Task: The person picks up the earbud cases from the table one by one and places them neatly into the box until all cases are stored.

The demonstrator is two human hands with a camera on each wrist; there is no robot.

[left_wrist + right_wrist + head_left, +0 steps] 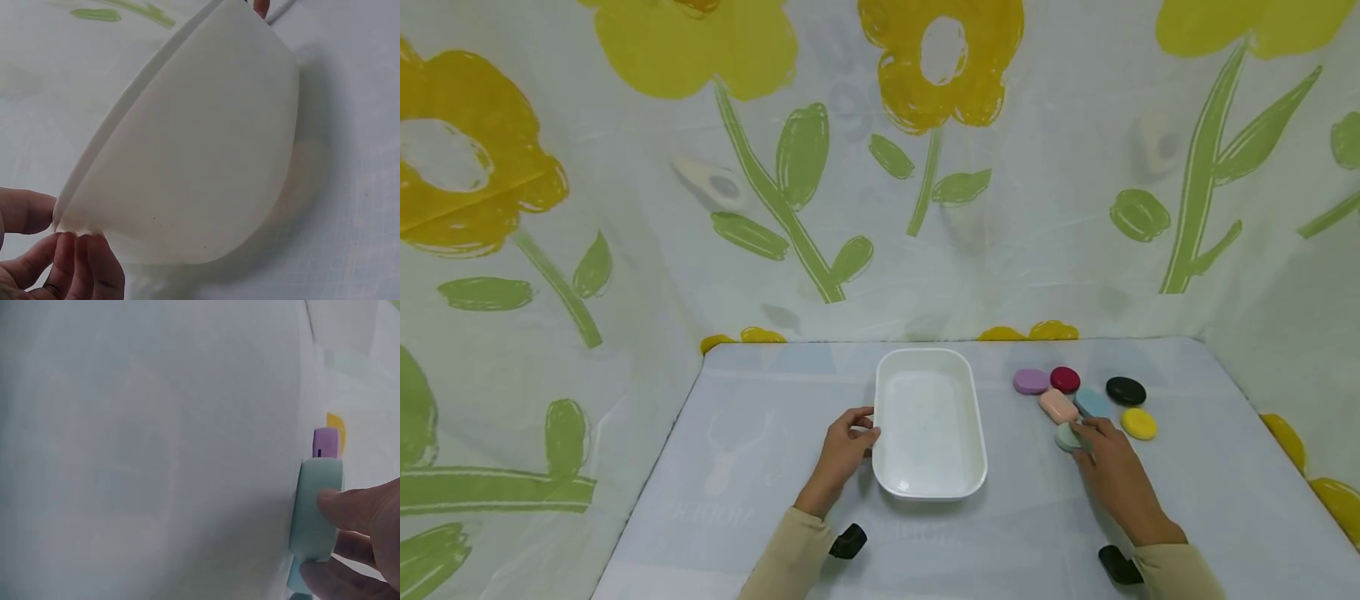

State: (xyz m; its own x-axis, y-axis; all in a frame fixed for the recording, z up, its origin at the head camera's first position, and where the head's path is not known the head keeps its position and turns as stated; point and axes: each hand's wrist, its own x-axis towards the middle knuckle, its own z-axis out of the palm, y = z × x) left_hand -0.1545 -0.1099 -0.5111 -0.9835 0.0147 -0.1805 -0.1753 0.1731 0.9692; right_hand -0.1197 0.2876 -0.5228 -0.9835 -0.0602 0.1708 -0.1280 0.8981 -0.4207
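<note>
The white dish (928,425) sits on the worktop (737,500), its left rim pinched by the person's left hand (841,454); to the dish's right, the right hand (1114,477) holds the pale green piece (1066,438) between thumb and fingers. Whether that piece is clear of the worktop cannot be told. Its smooth-looking, rounded edge might slip from so light a pinch. The peach piece (1058,407) and light blue piece (1091,402), also right of the dish, lie close enough that a sideways drag could knock them. A tug by the left hand could tilt or slide the dish.
</note>
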